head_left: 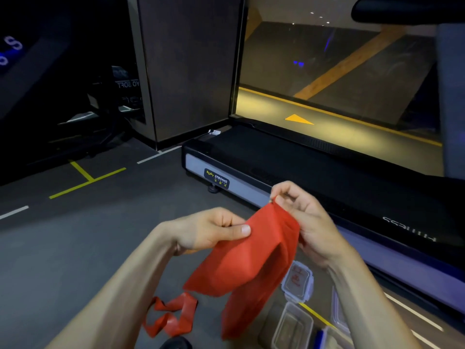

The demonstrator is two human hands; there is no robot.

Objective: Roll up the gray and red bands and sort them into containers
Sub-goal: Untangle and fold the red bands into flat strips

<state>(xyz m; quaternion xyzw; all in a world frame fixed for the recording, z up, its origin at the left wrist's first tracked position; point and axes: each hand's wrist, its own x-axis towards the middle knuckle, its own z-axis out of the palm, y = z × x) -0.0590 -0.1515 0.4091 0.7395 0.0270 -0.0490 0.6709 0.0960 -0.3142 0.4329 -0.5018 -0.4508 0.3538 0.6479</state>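
My hands, left [214, 231] and right [299, 217], pinched a limp red band [251, 260]; clear plastic tubs [293, 326] sat below, another band [171, 316] crumpled on the floor [75, 235].

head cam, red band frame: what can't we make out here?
- Gray bands: none in the head view.
- Open container: bottom edge cuts it off; contents unclear.
- Lid label: too small to read.
- Red band: right hand and left hand cover its upper corners.
- Second red band: its end is hidden.
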